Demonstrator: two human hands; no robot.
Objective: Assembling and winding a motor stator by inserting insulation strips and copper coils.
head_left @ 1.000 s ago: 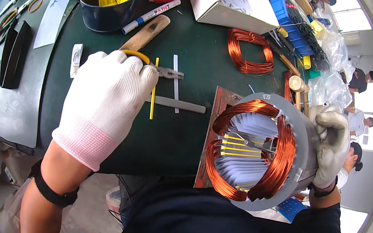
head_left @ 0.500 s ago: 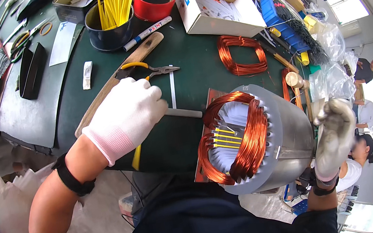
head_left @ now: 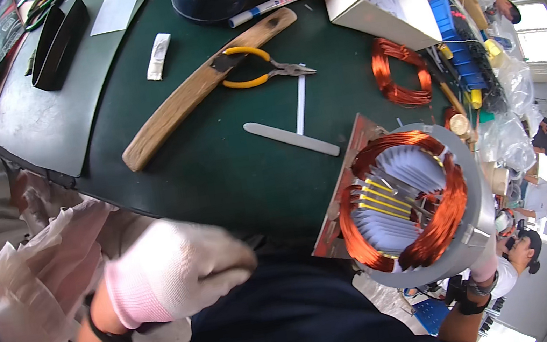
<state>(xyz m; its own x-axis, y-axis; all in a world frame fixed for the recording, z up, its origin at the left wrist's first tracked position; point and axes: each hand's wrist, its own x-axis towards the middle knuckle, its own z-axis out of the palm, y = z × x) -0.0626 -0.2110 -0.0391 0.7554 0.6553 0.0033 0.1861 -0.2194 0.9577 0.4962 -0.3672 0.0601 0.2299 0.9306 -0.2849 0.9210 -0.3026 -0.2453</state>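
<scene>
The left hand (head_left: 185,269), blurred, is near the body with fingers curled; whether it pinches anything can't be made out. The right hand (head_left: 485,263) is mostly behind the stator (head_left: 475,183), its grip hidden. The stator is at the near right of the desk (head_left: 196,175), seemingly part-wound: copper windings (head_left: 445,219) in, yellow strips (head_left: 384,200) along some slots, white liners (head_left: 418,167) elsewhere. Beyond, pliers (head_left: 281,68) and a loose coil (head_left: 384,76) lie apart.

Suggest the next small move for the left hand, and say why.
Probably bring the white-gloved left hand toward the open end of the grey metal cylinder: the hand is near the dark-green tabletop's edge, apart from the cylinder, while thin yellow strips lie among orange-brown copper-wire coils, suggesting work there.
</scene>
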